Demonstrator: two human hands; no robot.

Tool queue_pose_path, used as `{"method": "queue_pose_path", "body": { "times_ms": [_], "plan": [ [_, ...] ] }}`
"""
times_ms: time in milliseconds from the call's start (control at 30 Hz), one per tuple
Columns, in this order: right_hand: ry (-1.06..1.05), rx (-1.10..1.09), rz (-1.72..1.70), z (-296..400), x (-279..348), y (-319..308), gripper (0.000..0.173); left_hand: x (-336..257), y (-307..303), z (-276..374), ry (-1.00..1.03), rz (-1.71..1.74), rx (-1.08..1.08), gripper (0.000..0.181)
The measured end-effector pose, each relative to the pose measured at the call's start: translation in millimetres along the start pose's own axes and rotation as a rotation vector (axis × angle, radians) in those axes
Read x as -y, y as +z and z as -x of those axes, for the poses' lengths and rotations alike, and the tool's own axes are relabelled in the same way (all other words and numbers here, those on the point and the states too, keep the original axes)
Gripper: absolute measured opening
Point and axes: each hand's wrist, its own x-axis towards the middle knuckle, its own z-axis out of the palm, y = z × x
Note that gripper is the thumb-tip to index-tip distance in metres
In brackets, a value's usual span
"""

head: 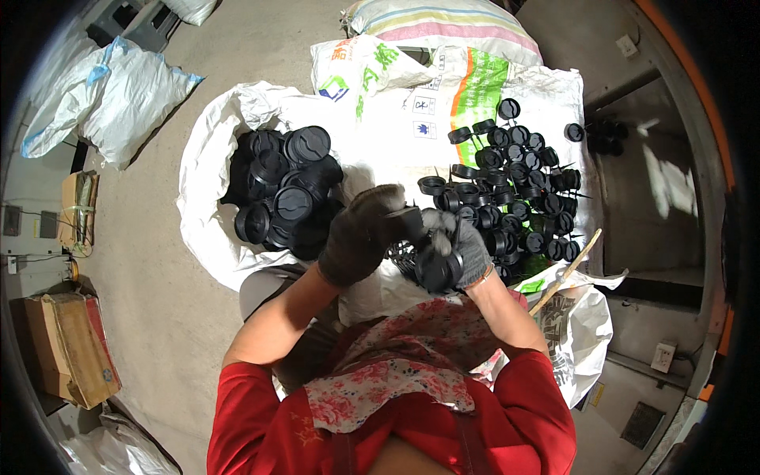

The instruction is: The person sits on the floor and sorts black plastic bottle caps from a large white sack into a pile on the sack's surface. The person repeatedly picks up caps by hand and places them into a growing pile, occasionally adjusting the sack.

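My left hand (358, 240), in a dark knit glove, is closed on a black plastic cap (405, 224), blurred by motion. My right hand (470, 252), in a grey glove, grips a black round plastic part (438, 270) just beside it. Thin black plastic stems (402, 256) show between and below the hands. To the left, an open white woven sack (205, 196) holds a heap of large black caps (294, 203). On the right, many round black parts (519, 172) with thin stems attached lie spread over white and green sacking (392, 139).
A wooden stick (567, 272) leans at the right edge of the sacking, above a white plastic bag (585, 338). A striped full sack (445, 21) stands beyond. White bags (127, 101) and cardboard boxes (74, 344) rest on the floor at left.
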Motion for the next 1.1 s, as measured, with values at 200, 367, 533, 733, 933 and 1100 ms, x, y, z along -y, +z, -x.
{"method": "queue_pose_path", "body": {
  "times_ms": [200,367,533,733,933,1100],
  "plan": [
    [-0.322,-0.373,0.197,-22,-1,40,0.028,-6,30,22,-0.9,1.475,0.161,0.032],
    [-0.661,-0.551,1.39,-38,-26,-31,0.025,-3,-6,13,-0.222,0.037,0.25,0.032],
    [0.308,-0.164,1.921,-47,5,-52,0.067,31,-49,1,-0.583,-0.425,-0.037,0.066],
    [-0.127,-0.816,1.894,-123,42,-150,0.066,34,-39,-1,-0.476,-0.37,-0.12,0.072],
    [0.495,-0.434,2.104,-133,32,-176,0.041,27,-14,2,-0.493,-0.039,-0.03,0.059],
    [-0.039,-0.342,2.061,-90,10,-136,0.025,20,0,12,-0.502,0.166,0.061,0.056]
  ]
}}
